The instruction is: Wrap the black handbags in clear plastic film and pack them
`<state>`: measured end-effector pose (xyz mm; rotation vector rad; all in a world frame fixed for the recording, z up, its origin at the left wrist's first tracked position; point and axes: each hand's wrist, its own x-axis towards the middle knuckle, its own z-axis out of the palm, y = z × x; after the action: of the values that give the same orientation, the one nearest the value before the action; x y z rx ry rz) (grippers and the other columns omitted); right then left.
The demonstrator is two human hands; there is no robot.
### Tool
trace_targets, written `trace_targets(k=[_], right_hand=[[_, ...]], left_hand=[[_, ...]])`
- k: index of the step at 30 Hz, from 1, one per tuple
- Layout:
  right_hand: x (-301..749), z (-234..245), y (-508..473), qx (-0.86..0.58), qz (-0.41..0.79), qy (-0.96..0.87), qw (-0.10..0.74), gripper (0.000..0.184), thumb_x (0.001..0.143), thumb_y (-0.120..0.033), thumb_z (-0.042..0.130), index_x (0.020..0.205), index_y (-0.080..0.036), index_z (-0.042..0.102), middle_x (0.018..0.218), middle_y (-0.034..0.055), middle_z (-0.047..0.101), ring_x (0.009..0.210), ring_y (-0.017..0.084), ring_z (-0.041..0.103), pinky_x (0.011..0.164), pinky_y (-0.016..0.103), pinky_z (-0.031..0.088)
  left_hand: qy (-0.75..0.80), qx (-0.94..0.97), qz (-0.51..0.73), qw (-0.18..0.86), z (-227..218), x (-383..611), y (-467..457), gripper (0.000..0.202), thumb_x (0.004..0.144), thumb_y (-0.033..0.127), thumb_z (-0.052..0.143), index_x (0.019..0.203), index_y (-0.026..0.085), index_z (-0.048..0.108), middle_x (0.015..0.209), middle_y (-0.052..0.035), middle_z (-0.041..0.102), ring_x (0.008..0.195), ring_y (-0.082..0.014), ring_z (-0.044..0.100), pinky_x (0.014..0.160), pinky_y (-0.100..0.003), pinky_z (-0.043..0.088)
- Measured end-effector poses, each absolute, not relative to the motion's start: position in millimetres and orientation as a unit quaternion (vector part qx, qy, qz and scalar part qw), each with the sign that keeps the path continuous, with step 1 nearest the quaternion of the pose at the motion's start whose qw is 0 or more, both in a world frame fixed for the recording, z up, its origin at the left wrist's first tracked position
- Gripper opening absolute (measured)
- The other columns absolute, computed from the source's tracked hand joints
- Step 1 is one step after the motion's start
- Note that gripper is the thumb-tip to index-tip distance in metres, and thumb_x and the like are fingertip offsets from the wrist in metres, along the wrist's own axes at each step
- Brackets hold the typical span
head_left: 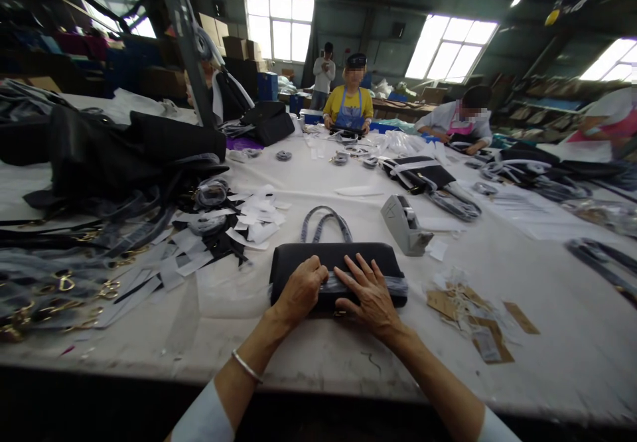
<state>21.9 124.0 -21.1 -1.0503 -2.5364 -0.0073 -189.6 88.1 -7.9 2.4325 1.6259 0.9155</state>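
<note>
Black handbag [333, 256] lies flat on the white desk [522, 276], close to the near edge and right in front of me, with its two looped handles [324, 221] pointing away across the desk. A band of clear film [397, 287] runs across the near part of the bag, from one side to the other.

My left hand [301, 289] rests on the bag's left half. Its grip is curled in, fingers folded down onto the film, and I cannot tell from here whether they have hold of the film or only press on it. A thin bangle [247, 366] sits on that wrist. My right hand [371, 293] lies just beside it on the bag, its grip fully open, fingers spread flat over the film and holding nothing.

A grey tape dispenser [404, 224] stands just beyond the bag's right corner. Scraps of brown card [472, 312] lie near the bag on the right. To the left are loose white paper strips [249, 223], and further left a heap of dark straps with gold buckles [62, 283] under a pile of black bags [124, 150].

Across the desk a person in a yellow top [351, 102] works facing me, and another person [462, 120] bends over the desk to the right.
</note>
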Motion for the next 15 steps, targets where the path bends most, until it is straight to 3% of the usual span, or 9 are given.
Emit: trace_targets(k=[4, 9, 12, 15], right_hand=[[14, -21, 119, -0.321, -0.015, -0.917, 0.235, 0.061, 0.092, -0.038, 0.059, 0.148, -0.03, 0.036, 0.151, 0.0063, 0.041, 0.144, 0.031, 0.027, 0.117, 0.061, 0.013], [10, -31, 119, -0.19, 0.037, -0.927, 0.323, 0.061, 0.096, -0.01, 0.038, 0.154, -0.021, 0.02, 0.137, 0.0104, 0.057, 0.134, 0.023, 0.045, 0.115, 0.054, 0.032], [16, -34, 124, -0.16, 0.056, -0.941, 0.292, 0.061, 0.095, -0.009, 0.037, 0.153, -0.021, 0.022, 0.139, 0.0096, 0.055, 0.135, 0.024, 0.044, 0.116, 0.055, 0.029], [22, -29, 129, -0.138, 0.068, -0.959, 0.238, 0.059, 0.094, -0.011, 0.039, 0.151, -0.023, 0.03, 0.144, 0.0078, 0.05, 0.138, 0.024, 0.039, 0.117, 0.056, 0.027]], left_hand=[[0.491, 0.829, 0.265, -0.044, -15, -195, 88, 0.021, 0.095, 0.011, 0.041, 0.088, 0.017, 0.06, 0.085, -0.0052, 0.053, 0.079, -0.0201, 0.05, 0.075, -0.033, 0.045], [0.489, 0.827, 0.261, -0.09, -15, -194, 86, 0.019, 0.096, 0.016, 0.044, 0.093, 0.018, 0.062, 0.084, -0.0046, 0.054, 0.077, -0.0198, 0.05, 0.072, -0.033, 0.044], [0.535, 0.798, 0.254, -0.109, -10, -194, 78, 0.017, 0.094, 0.017, 0.047, 0.088, 0.018, 0.063, 0.083, -0.0056, 0.056, 0.078, -0.0208, 0.052, 0.072, -0.035, 0.044], [0.58, 0.746, 0.317, -0.077, -10, -201, 50, 0.021, 0.093, 0.013, 0.046, 0.09, 0.019, 0.065, 0.089, -0.0077, 0.062, 0.094, -0.0242, 0.056, 0.085, -0.04, 0.045]])
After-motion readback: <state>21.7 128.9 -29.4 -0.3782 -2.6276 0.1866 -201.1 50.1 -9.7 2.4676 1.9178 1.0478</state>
